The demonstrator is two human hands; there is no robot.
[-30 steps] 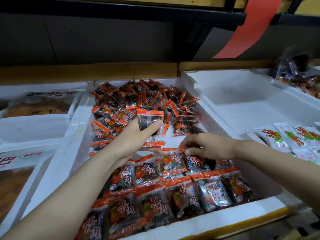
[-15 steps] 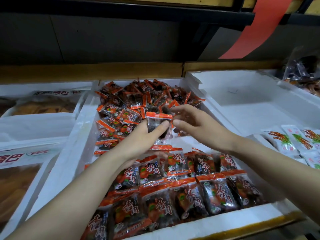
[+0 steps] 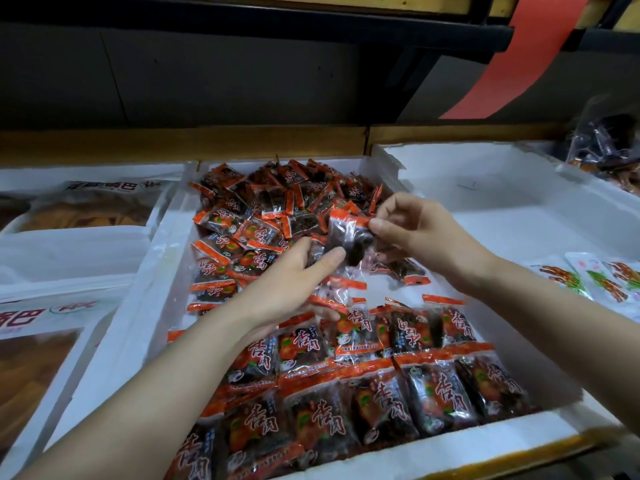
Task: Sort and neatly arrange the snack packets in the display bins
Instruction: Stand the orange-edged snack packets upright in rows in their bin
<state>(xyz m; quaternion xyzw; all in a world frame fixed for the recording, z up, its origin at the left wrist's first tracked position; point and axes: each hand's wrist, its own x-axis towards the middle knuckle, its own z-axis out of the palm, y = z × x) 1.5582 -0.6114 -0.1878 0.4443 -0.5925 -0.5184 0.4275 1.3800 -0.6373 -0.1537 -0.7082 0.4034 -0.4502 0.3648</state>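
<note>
The white foam bin (image 3: 149, 278), crumbly along its torn rim, holds a loose heap of packets (image 3: 270, 209) at the back and flat, overlapping rows (image 3: 381, 386) in front. The film is glossy and slick, so a nudge could send the heap sliding into the bare middle. The left hand (image 3: 284, 289) grips a small stack (image 3: 341, 285) above that gap. The right hand (image 3: 422, 233) pinches only the orange seal of the top packet (image 3: 349, 240), which might slip from so slight a hold.
</note>
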